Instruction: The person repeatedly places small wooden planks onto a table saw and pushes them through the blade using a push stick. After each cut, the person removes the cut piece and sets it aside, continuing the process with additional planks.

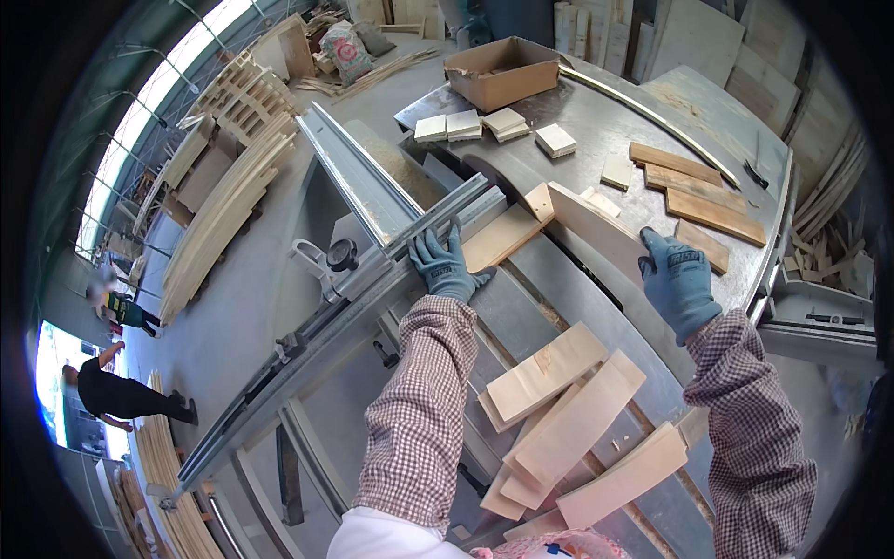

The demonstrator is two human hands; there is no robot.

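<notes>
My left hand point(447, 265), in a blue-grey work glove, lies with fingers spread on the metal fence point(456, 210) of a table saw. Its palm and thumb are by the end of a short wooden board point(503, 238) set along that fence. A small wood piece point(539, 201) sits at the board's far end. In a matching glove, my right hand point(678, 282) grips the near end of a pale wooden board point(596, 224) slanting across the table to the right. Its fingertips curl over the edge; the palm side is hidden. The saw blade cannot be made out.
Loose pale boards point(577, 419) lie nearest me on the slotted table. Several small blocks point(556, 140), brown strips point(698, 191) and a cardboard box point(503, 74) stand on the metal table beyond. Timber stacks point(223, 214) and two people, one in black point(121, 387), are at left.
</notes>
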